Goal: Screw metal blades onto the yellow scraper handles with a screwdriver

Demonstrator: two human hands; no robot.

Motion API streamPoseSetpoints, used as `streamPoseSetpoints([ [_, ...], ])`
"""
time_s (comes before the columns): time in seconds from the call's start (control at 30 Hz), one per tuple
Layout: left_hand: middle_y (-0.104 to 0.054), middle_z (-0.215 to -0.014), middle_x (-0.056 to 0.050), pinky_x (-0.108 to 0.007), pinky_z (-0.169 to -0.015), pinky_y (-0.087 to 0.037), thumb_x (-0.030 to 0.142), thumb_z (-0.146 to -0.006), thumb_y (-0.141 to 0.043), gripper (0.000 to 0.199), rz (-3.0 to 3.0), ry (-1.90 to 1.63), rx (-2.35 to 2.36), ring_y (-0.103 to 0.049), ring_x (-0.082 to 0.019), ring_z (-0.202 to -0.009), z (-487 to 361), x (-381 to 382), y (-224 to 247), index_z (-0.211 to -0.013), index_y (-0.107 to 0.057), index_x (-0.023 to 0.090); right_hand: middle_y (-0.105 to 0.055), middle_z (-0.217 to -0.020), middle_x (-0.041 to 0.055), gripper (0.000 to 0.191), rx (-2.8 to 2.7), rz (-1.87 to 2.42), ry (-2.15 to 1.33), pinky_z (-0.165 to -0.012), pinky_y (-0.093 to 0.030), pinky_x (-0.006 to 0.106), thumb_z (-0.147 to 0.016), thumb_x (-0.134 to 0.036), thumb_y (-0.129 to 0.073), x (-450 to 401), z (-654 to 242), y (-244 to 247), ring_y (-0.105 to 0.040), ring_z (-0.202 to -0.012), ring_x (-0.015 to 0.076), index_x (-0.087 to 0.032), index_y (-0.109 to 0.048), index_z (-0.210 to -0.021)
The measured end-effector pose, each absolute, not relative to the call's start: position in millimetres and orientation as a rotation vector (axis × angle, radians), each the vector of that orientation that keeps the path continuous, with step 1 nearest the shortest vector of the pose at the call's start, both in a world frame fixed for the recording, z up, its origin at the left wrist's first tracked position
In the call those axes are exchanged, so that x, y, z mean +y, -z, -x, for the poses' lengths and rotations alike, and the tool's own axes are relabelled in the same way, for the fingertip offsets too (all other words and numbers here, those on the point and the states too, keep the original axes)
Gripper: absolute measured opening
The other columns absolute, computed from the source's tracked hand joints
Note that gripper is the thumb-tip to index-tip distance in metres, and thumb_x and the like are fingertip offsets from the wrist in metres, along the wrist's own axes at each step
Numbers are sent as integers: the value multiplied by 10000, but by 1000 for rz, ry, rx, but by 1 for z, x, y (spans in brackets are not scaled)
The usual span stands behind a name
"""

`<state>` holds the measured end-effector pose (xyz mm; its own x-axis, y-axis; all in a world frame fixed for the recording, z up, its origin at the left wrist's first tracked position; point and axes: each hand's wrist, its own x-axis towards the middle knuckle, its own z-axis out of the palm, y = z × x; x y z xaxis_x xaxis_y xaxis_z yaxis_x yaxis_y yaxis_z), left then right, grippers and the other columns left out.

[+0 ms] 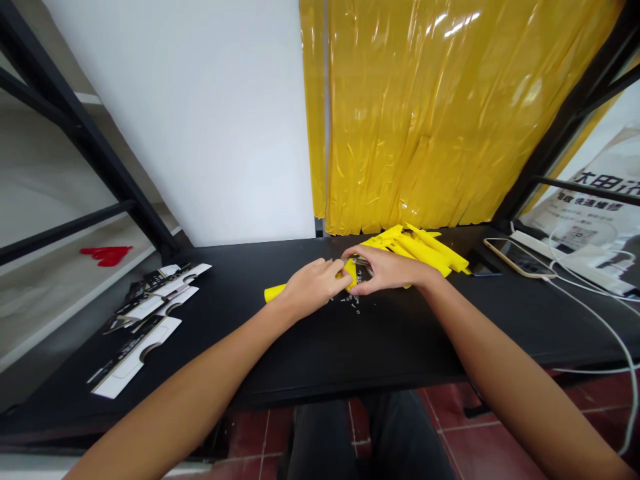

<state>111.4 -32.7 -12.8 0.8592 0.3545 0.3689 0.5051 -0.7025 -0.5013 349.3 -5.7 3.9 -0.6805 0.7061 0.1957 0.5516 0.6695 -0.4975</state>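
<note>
In the middle of the black table, my left hand [317,283] is closed on a yellow strip [275,293], whose rolled or folded end sticks out to the left beneath the wrist. Its other end [351,272] shows between my two hands. My right hand [387,268] curves around a small shiny metal object [364,265], with thumb and fingers at the strip's right end; most of that object is hidden. Small white bits or marks [354,300] lie on the table just below my hands. Behind my right hand is a pile of yellow strips [425,247].
Cut white-and-black card pieces [137,357] lie at the left of the table [320,353]. On the right are a phone [520,257], a dark flat device [484,264], white cables [595,313] and a power strip [575,261]. A yellow plastic curtain [420,120] hangs behind.
</note>
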Motion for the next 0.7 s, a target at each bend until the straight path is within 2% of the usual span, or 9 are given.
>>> streamPoseSetpoints([
  [0.23,-635,-950,-81,-343,-701,-440,55,-991,-384,250,2400,321,-559,-574,-180,-743,-111,-33,9,-986,-610,160,-590,-1394,102,766,-2519,963,-600,-1075,-458,437,-747,-521,-768,-3,-353,-2,-588,-1241,286,-247,-498,-1409],
  [0.37,-645,-964,-80,-338,-722,-444,63,-999,-379,255,2396,331,-552,-579,-180,-760,-111,-33,8,-999,-618,152,-580,-1404,98,768,-2485,970,-767,-1007,-510,415,-732,-519,-779,0,-356,-2,-622,-1169,272,-254,-504,-1397],
  [0.6,-656,-985,-87,-348,-764,-459,86,-1023,-347,305,2433,373,-599,-594,-193,-820,-109,-32,10,-1192,-595,141,-662,-1242,103,791,-2456,1053,-880,-914,-556,406,-737,-513,-772,2,-363,-9,-662,-1045,263,-232,-464,-1409],
  [0.7,-647,-993,-95,-351,-760,-460,69,-1004,-366,300,2423,390,-700,-601,-203,-852,-104,-28,8,-1165,-609,138,-628,-1337,122,804,-2372,1155,-819,-974,-543,428,-728,-523,-772,5,-377,-10,-655,-1143,286,-236,-461,-1412],
])
